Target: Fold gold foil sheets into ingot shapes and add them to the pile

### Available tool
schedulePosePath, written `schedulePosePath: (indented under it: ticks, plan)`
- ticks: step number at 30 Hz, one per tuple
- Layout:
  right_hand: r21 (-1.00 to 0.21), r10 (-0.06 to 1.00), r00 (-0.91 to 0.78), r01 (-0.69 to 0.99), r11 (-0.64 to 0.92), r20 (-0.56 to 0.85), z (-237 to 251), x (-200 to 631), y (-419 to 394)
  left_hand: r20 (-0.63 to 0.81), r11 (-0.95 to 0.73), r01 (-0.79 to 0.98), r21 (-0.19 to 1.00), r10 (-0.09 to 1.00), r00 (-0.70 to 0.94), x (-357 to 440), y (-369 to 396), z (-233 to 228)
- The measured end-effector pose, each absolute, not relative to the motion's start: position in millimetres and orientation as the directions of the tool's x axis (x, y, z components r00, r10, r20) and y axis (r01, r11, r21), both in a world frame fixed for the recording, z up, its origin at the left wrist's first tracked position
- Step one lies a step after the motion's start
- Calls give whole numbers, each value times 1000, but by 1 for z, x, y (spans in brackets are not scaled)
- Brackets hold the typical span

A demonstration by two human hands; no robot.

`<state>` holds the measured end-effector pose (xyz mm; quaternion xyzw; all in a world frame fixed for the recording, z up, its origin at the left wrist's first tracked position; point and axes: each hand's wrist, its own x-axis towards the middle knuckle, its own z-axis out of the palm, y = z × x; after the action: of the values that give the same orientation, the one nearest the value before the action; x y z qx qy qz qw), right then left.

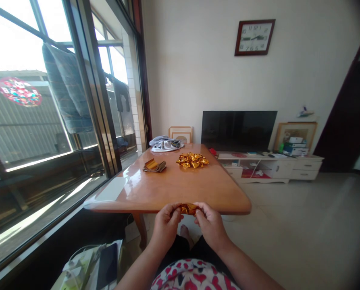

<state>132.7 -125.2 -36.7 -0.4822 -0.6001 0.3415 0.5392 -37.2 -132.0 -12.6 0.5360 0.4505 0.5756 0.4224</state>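
Note:
A folded piece of gold foil paper [188, 208] is stretched between my two hands, just off the near edge of the wooden table [198, 189]. My left hand [169, 219] pinches its left end between thumb and fingers. The right end is gripped the same way by my right hand [208, 219]. Farther up the table lies a heap of shiny gold folded foil pieces [192, 160]. To the left of that heap sits a stack of flat gold-brown paper sheets [154, 165], its top sheets curling up.
Folded clothes [165, 143] lie at the table's far end. A television [238, 129] stands on a white cabinet [281, 167] beyond. At lower left, a power strip [77, 274] and a dark phone [107, 264] rest on a small stand beside the window.

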Motion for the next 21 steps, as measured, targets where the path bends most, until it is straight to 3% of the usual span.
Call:
schedulePosePath:
  ticks: [11, 21]
  plan:
    - [-967, 979, 37, 169, 191, 200, -41, 134, -121, 243, -244, -31, 969, 970, -20, -39, -132, -15]
    - [-946, 962, 38, 192, 260, 272, -42, 133, -121, 285, -283, 53, 958, 958, -30, -41, -127, -25]
